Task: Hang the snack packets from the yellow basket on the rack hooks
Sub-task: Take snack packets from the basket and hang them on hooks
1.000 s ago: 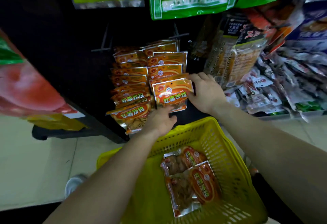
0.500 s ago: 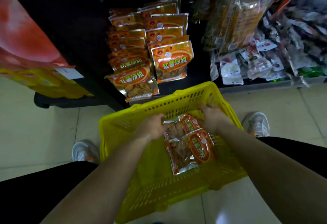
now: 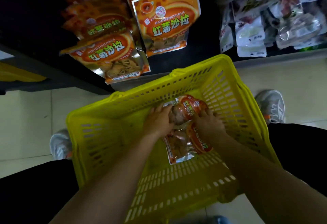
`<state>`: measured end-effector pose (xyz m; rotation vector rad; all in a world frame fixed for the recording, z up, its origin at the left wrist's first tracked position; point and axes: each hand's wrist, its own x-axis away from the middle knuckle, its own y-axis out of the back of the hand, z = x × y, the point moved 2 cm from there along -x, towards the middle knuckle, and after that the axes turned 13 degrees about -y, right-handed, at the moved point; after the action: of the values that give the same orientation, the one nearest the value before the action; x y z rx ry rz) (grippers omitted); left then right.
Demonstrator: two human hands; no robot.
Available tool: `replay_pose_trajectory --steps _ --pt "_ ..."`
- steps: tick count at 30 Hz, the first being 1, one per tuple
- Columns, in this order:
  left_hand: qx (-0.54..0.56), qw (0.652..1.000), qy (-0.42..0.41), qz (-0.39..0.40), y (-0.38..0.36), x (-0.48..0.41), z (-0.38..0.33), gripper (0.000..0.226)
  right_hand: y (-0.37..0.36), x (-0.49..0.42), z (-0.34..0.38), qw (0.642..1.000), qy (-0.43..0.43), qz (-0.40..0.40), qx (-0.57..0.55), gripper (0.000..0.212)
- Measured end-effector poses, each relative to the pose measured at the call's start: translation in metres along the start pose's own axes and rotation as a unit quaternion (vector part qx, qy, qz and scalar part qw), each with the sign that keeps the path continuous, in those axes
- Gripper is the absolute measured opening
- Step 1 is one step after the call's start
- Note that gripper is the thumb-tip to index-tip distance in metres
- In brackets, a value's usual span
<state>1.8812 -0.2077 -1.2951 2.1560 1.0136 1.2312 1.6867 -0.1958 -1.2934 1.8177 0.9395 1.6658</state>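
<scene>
Left hand (image 3: 157, 121): inside the yellow basket (image 3: 177, 84), fingers curled onto the left, clear side of the upper snack packet (image 3: 188, 108).
Right hand (image 3: 208, 124): fingers bent over the same packet's right edge, holding it from the opposite side.
Upper snack packet: orange-red, against the basket's far wall, partly overlapping the lower snack packet (image 3: 184, 146).
Lower snack packet: flat on the basket floor, between the two forearms.
Yellow basket: on the tiled floor (image 3: 26, 117), between two grey shoes (image 3: 60, 144).
Hung packets (image 3: 166, 22): two columns of orange bags on the dark rack (image 3: 205, 46) just beyond the basket.
Right of rack: pale sachets (image 3: 251, 36).
</scene>
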Motion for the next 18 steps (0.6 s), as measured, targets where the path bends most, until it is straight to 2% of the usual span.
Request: replay_pose_trajectory --steps 3,5,9,12,15,18 --pt "0.003 1.0 0.023 0.015 -0.004 -0.009 -0.001 0.077 0.005 0.001 0.0 0.997 0.005 0.03 -0.068 0.055" --pt "-0.019 0.997 0.042 0.057 -0.006 -0.005 0.003 0.081 0.009 0.002 -0.001 0.995 -0.002 0.046 -0.084 0.05" --pt "-0.039 0.988 0.084 0.12 -0.01 0.014 0.018 0.066 0.017 0.007 -0.009 0.992 -0.053 0.02 -0.115 0.039" --pt "-0.053 0.983 0.089 0.153 -0.011 0.024 0.025 0.061 0.021 0.011 -0.013 0.979 -0.036 0.042 -0.199 0.034" --pt "-0.061 0.983 0.128 0.121 -0.006 0.025 0.029 0.057 0.029 0.017 -0.016 0.956 -0.021 0.046 -0.289 0.032" --pt "0.009 0.99 0.137 0.016 0.004 0.017 0.025 0.054 0.033 0.019 -0.019 0.946 -0.045 -0.012 -0.322 0.028"
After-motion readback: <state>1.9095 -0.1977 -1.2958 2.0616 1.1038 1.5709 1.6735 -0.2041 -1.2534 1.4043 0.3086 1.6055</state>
